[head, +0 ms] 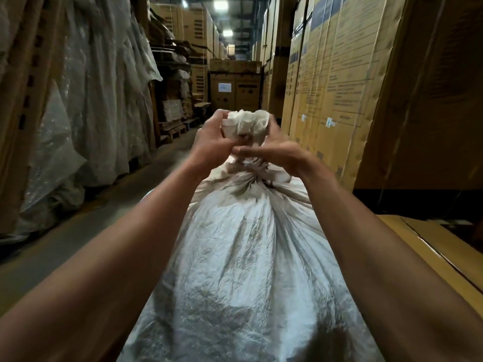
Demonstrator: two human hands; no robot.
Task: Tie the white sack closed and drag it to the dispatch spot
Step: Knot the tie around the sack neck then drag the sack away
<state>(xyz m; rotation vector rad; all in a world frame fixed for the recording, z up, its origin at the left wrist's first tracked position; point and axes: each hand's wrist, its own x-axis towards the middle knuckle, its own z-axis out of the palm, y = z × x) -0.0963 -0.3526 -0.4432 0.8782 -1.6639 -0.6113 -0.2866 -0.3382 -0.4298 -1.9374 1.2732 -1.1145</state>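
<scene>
The white sack (pixel 251 257) lies full and rounded along the aisle floor, its body stretching from under the camera up to a gathered neck (pixel 254 171) just below the fingers. The woven cloth looks crinkled and soft, so it should fold and bunch easily, yet the bulging body suggests real weight; dragging it probably calls for a firm hold at the neck, the only narrow place where fingers can close all the way round. The smooth weave may slip through a loose grasp. Cord or twisted cloth seems to wrap the neck, though whether a knot is finished cannot be told.

Above the neck, the loose mouth of the sack (pixel 247 121) puffs out between the fingertips. The left hand (pixel 211 142) curls round the bunched cloth from one side, and the right hand (pixel 277 150) curls round it from the other, thumbs meeting in front just above the wrapped neck. Both forearms reach straight forward over the sack's body, wrists slightly bent inward.

Beyond the fingers the aisle floor (pixel 78 236) runs on between tall stacked cartons (pixel 334 74) on the right-hand side and plastic-draped goods (pixel 86 87) on the left-hand side. More cartons (pixel 235 84) close the far end.
</scene>
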